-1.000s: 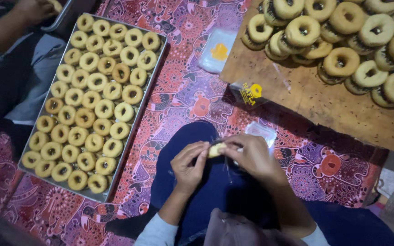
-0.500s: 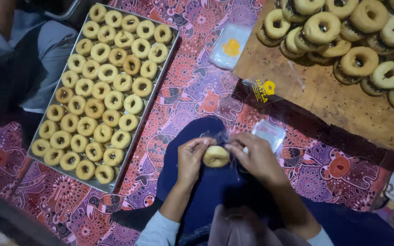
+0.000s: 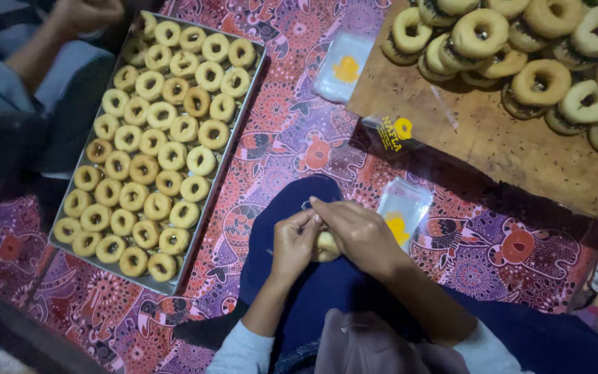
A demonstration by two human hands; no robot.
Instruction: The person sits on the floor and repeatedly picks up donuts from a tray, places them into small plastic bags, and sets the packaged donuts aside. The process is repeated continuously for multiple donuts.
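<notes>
My left hand and my right hand are pressed together over my lap, both closed around one pale doughnut in a thin clear wrapper. Only a small part of the doughnut shows between the fingers. Just right of my hands lies a clear plastic bag with a yellow print on the patterned cloth. A metal tray filled with several rows of doughnuts sits to the left.
A wooden board at the upper right carries a pile of larger doughnuts. Two more printed bags lie beside it. Another person's arm reaches in at the top left. A red patterned cloth covers the floor.
The doughnut, earlier seen edge-on and then flat between my fingers, is now nearly covered by both hands, which have closed in tighter over it.
</notes>
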